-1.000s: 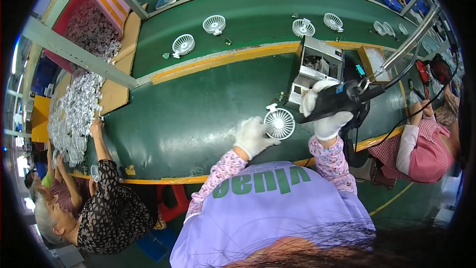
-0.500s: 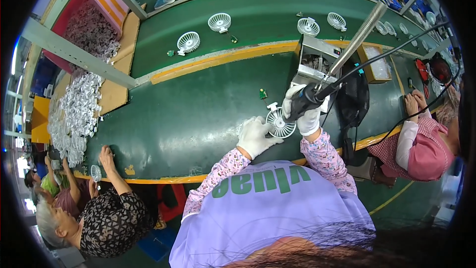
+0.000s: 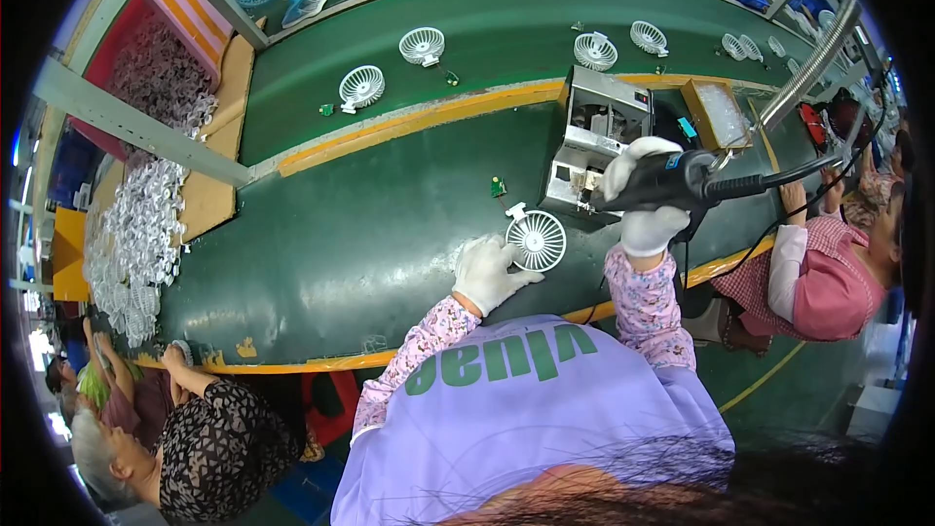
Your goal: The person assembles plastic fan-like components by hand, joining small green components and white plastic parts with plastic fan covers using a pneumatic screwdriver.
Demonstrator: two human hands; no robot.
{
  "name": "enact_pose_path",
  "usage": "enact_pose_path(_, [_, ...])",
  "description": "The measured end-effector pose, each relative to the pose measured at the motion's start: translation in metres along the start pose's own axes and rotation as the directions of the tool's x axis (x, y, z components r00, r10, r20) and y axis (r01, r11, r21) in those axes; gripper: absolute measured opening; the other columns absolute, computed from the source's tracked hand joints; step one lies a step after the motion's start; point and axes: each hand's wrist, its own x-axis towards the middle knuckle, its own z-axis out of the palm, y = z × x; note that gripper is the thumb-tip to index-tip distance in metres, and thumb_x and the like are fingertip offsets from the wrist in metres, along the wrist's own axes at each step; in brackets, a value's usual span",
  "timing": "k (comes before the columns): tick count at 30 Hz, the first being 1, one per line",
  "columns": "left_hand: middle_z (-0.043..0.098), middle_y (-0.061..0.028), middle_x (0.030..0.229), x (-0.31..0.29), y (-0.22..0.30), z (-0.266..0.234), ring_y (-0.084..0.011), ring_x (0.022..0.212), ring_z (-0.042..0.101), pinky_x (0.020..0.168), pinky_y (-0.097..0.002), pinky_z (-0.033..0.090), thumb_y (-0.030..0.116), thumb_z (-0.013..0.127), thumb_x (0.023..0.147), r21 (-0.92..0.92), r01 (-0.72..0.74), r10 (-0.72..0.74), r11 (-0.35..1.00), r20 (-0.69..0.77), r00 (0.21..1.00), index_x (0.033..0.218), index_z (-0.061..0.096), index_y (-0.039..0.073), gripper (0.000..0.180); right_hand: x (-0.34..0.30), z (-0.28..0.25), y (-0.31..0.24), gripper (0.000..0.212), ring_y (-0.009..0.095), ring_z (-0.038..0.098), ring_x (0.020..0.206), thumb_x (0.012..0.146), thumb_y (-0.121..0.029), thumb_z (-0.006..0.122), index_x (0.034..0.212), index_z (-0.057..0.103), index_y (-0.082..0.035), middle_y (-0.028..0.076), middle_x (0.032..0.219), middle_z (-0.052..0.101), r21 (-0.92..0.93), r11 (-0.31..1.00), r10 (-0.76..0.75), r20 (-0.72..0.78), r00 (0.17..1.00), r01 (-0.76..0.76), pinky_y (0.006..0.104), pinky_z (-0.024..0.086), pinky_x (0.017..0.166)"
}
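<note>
My left hand (image 3: 487, 273), in a white glove, grips the lower left rim of a round white fan housing (image 3: 537, 241) lying on the green bench. A small green circuit board (image 3: 499, 187) lies just beyond the housing, joined to it by a thin wire. My right hand (image 3: 648, 200), also gloved, is closed around a black electric screwdriver (image 3: 672, 183), held roughly level. Its front end points left at a grey metal box-shaped device (image 3: 596, 136); I cannot make out whether the tip touches it. A cable runs from the tool's rear to the right.
A cardboard box (image 3: 718, 115) stands beyond the device. A metal spring-like hose (image 3: 813, 58) hangs at upper right. More fan housings (image 3: 362, 88) lie on the far green belt. Clear plastic parts (image 3: 136, 234) are heaped at left. Co-workers sit on both sides.
My right hand has lifted the screwdriver off the fan housing and moved it right, to the metal device. My left hand stays on the housing. The view has shifted slightly.
</note>
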Motion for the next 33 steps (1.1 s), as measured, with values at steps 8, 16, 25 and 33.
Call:
enact_pose_path(8, [0.055,-0.0083,0.066,0.001,0.002,0.000,-0.0267,0.070,0.057,0.065,-0.0410,0.043,0.043,0.075,0.060,-0.033,0.019,-0.018,0.999,0.011,1.000,0.068,0.065,0.012,0.034,-0.008,-0.002,0.005,0.088,0.014,0.051,0.055,0.055,-0.071,0.069,0.102,0.050,0.001,0.006,0.063,0.052,-0.050,0.994,0.099,0.019,0.995,-0.098,0.0262,0.042,0.047])
enact_pose_path(16, [0.057,-0.0073,0.068,0.001,-0.001,0.002,-0.0255,0.072,0.058,0.066,-0.0397,0.044,0.044,0.075,0.061,-0.010,-0.021,0.021,1.000,0.001,1.000,0.069,0.066,0.011,0.036,-0.048,0.022,0.043,0.073,0.018,0.055,0.059,0.065,-0.054,0.072,0.104,0.052,0.005,0.008,0.075,0.056,0.277,0.847,0.404,0.216,0.889,-0.453,0.0266,0.042,0.049])
enact_pose_path(25, [0.059,-0.0095,0.066,0.003,-0.007,0.004,-0.0280,0.069,0.059,0.066,-0.0402,0.046,0.043,0.076,0.059,-0.070,0.034,-0.033,0.997,0.015,0.999,0.066,0.064,0.008,0.037,-0.057,0.025,0.068,0.062,0.012,0.048,0.051,0.077,-0.059,0.061,0.098,0.054,-0.001,0.006,0.064,0.052,-0.154,0.958,0.284,0.382,0.879,-0.243,0.0233,0.036,0.043])
enact_pose_path(33, [0.060,-0.0082,0.067,-0.002,-0.013,-0.013,-0.0262,0.068,0.060,0.064,-0.0393,0.045,0.041,0.077,0.058,-0.067,-0.013,0.013,0.998,-0.004,1.000,0.067,0.066,0.011,0.033,-0.042,0.012,0.051,0.080,0.018,0.053,0.052,0.077,-0.073,0.040,0.102,0.054,0.001,0.011,0.073,0.058,0.177,0.810,0.435,0.458,0.776,-0.559,0.0302,0.042,0.045])
